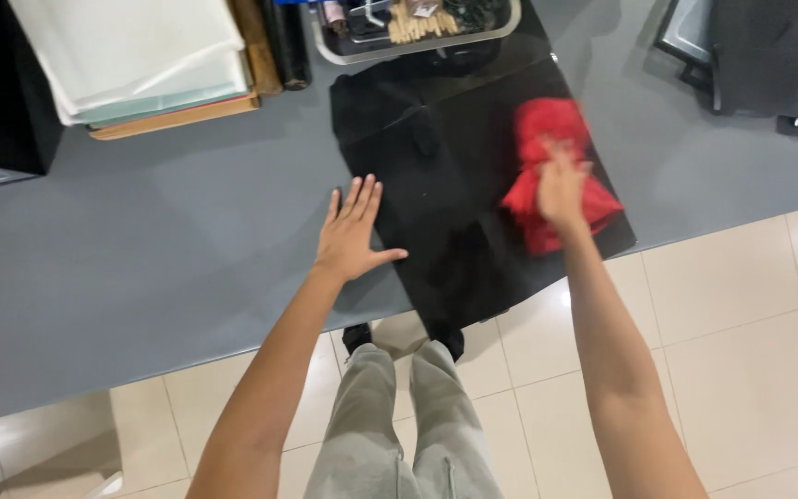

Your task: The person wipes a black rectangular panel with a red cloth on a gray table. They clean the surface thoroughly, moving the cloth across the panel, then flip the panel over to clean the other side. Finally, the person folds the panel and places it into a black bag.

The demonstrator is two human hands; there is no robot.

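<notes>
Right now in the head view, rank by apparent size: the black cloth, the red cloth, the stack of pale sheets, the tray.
1. black cloth
2. stack of pale sheets, cut off by the frame
3. red cloth and tray look alike; the tray is cropped, so unranked.

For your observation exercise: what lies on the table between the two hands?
In the head view, only black cloth lies between the left hand and the right hand, which is on the red cloth.

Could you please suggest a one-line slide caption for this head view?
Left hand flat beside a black garment on the grey table; right hand on a red cloth.
</notes>
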